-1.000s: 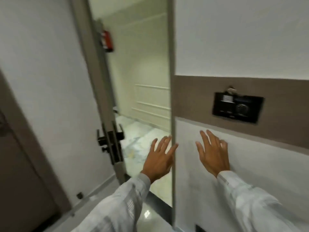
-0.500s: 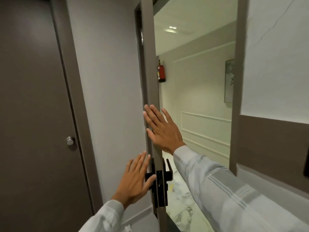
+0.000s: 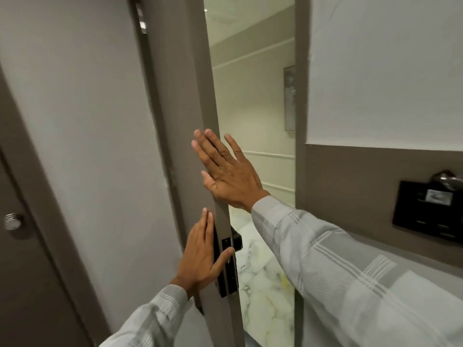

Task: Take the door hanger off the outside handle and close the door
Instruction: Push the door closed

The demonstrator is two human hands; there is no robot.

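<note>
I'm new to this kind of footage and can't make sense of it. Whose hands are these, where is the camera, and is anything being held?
There is no machine here. The camera sits on a person's head and looks forward and down at their own hands. The left hand lies flat by the black lock plate on the edge of the open door. The right hand is spread open higher up at that edge. Neither holds anything. Through the gap you see a marble floor. No door hanger shows. On the right wall is a black panel.
</note>
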